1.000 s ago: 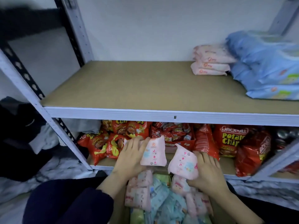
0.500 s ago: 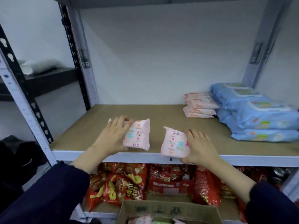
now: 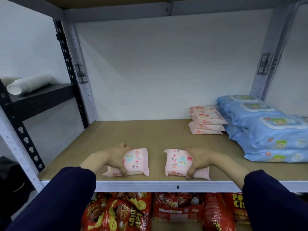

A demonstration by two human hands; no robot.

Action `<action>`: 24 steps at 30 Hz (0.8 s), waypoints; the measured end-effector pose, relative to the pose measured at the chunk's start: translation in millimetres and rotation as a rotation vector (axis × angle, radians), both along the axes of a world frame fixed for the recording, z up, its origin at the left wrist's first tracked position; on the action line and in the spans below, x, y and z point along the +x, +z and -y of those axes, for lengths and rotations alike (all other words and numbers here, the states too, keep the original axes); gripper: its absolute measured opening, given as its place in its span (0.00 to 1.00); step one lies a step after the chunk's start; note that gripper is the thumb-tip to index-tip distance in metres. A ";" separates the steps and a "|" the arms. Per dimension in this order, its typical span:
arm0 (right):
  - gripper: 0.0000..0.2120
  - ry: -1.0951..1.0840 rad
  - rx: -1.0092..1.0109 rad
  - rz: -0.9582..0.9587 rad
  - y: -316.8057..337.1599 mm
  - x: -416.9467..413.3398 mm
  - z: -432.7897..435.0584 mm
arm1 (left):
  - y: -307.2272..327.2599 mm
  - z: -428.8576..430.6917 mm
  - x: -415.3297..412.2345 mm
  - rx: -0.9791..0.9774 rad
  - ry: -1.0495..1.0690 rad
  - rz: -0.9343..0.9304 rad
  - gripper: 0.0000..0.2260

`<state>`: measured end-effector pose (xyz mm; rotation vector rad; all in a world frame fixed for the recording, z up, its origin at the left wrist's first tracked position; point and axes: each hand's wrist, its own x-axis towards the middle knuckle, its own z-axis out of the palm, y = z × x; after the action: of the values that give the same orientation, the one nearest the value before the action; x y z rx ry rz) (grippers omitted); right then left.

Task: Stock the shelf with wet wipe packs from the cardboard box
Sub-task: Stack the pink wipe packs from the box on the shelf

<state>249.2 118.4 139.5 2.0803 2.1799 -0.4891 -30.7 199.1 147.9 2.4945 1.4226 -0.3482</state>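
Two small pink wet wipe packs lie flat near the front edge of the brown shelf board (image 3: 150, 132). My left hand (image 3: 115, 157) grips the left pink pack (image 3: 135, 162), thumb curled over its near edge. My right hand (image 3: 198, 160) grips the right pink pack (image 3: 177, 162) the same way. A gap of bare board separates the two packs. The cardboard box is out of view.
A stack of pink wipe packs (image 3: 206, 122) sits at the back right, beside larger blue wipe packs (image 3: 270, 129) filling the right end. Red chip bags (image 3: 126, 212) crowd the shelf below. Grey uprights (image 3: 80, 70) frame the bay; a white roll (image 3: 28, 85) lies on a dark side shelf.
Both hands lifted the two pink packs from the box up to the shelf and lowered them flat onto the board near its front edge. The box dropped out of view.
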 end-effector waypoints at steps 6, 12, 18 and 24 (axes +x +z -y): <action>0.37 0.029 -0.161 -0.081 5.6 3.8 -12.9 | 0.6 -9.2 0.7 -0.144 -0.016 -0.028 0.39; 0.40 0.049 -0.200 -0.063 4.7 8.9 -18.0 | 2.1 -10.8 -3.3 -0.215 -0.041 -0.044 0.40; 0.40 0.060 -0.223 -0.073 5.4 12.4 -20.5 | 2.3 -14.9 -4.5 -0.239 -0.041 -0.038 0.42; 0.47 0.070 -0.226 -0.074 4.4 14.5 -19.9 | 4.4 -15.7 -2.0 -0.237 -0.044 -0.061 0.41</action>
<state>263.7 138.3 143.9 1.8913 2.1138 -0.7771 -32.7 214.8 152.3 2.3436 1.2680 -0.5710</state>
